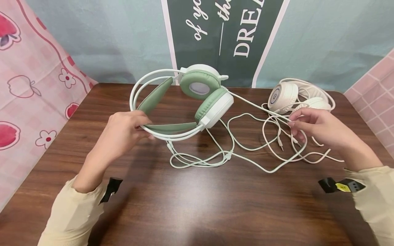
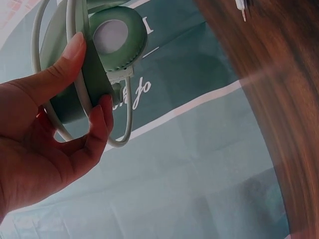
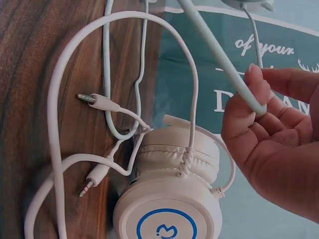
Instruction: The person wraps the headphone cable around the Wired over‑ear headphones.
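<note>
Head view, read as a clock face: at 9 o'clock the left hand [image 1: 123, 131] grips the band of the green headphones [image 1: 204, 74], thumb and fingers curled round the tubes and pad. These headphones spread from the centre up to 12, seemingly lifted off the worktop [image 1: 197, 201]; their upper ear cup overlaps the worktop's back edge and the dark panel [image 1: 212, 48] behind it. At 3 o'clock the right hand [image 1: 317, 126] pinches the pale green cord [image 3: 224, 62], which runs from the ear cups across the gap between the hands. Just beyond that hand, between 2 and 3, the cream headphones [image 1: 284, 95] lie close to the back edge, their white plugs [image 3: 102, 102] and loops of cord crowding the space under the right fingers. More pale green cord lies coiled at 6, just below the centre. Room is widest from 5 to 7, where brown wood stretches between the sleeves [image 1: 72, 212] at 8 and 4. Pink printed cloth [image 1: 40, 78] borders the side at 9 to 10, and a pink tiled surface [image 1: 378, 89] the side near 3.
</note>
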Motion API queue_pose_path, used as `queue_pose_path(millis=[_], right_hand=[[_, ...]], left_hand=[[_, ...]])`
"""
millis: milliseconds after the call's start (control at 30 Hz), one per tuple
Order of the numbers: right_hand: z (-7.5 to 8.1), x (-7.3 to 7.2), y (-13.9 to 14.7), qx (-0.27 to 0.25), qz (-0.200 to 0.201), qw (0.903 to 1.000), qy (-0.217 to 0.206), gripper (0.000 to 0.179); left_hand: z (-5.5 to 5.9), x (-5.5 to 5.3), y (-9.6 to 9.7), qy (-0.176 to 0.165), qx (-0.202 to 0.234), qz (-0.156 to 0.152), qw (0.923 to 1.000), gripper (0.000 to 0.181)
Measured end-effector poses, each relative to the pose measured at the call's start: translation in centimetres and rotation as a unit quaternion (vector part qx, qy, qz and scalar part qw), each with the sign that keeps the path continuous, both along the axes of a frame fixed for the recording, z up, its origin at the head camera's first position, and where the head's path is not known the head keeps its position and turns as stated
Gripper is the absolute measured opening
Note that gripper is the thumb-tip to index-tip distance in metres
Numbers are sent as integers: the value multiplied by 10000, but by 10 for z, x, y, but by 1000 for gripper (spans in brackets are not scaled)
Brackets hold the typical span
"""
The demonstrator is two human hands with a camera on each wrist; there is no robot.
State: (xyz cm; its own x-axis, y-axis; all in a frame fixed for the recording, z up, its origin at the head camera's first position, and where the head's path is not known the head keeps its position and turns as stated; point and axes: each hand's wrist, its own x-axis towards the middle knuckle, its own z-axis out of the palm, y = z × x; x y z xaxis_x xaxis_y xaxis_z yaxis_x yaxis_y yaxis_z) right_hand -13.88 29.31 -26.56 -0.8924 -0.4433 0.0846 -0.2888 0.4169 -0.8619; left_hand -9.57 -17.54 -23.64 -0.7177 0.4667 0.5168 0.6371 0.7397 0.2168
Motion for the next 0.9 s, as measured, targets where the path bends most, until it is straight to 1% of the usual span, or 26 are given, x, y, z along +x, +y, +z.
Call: queue_pose_path(millis=[133, 200, 367, 500, 633, 733, 800, 833, 867, 900], right_hand=[[4, 2, -1, 325, -353, 9988, -54, 13], [6, 3, 0, 337, -364, 9987, -88, 12], [6, 1, 4, 273, 93, 9996, -76, 19], [4, -1, 9, 151, 438, 9988, -176, 26], [4, -3, 11, -130, 897, 9954, -299, 29], [5, -3, 11, -336, 1122, 9925, -362, 28], [6, -2, 11, -387, 1102, 9926, -328, 28], [6, -2, 11, -394, 1015, 9936, -293, 28], [7, -1, 11, -360, 847, 9955, -232, 27], [7, 0, 12, -303, 593, 9977, -148, 27]], left_hand=[[1, 1, -1, -15, -19, 39, 10000, 24], [2, 2, -1, -13, 2, 63, 10000, 24], [3, 3, -5, -13, 34, 104, 9999, 25], [5, 4, -8, 7, 26, 133, 9999, 25], [5, 4, -9, 33, 0, 159, 9999, 25], [6, 5, -10, 43, -7, 178, 9998, 25], [6, 5, -10, 35, 4, 196, 9998, 25], [6, 5, -11, 28, 12, 207, 9998, 25], [6, 5, -11, 16, 18, 214, 9998, 25], [6, 5, -11, 3, 28, 215, 9998, 25]])
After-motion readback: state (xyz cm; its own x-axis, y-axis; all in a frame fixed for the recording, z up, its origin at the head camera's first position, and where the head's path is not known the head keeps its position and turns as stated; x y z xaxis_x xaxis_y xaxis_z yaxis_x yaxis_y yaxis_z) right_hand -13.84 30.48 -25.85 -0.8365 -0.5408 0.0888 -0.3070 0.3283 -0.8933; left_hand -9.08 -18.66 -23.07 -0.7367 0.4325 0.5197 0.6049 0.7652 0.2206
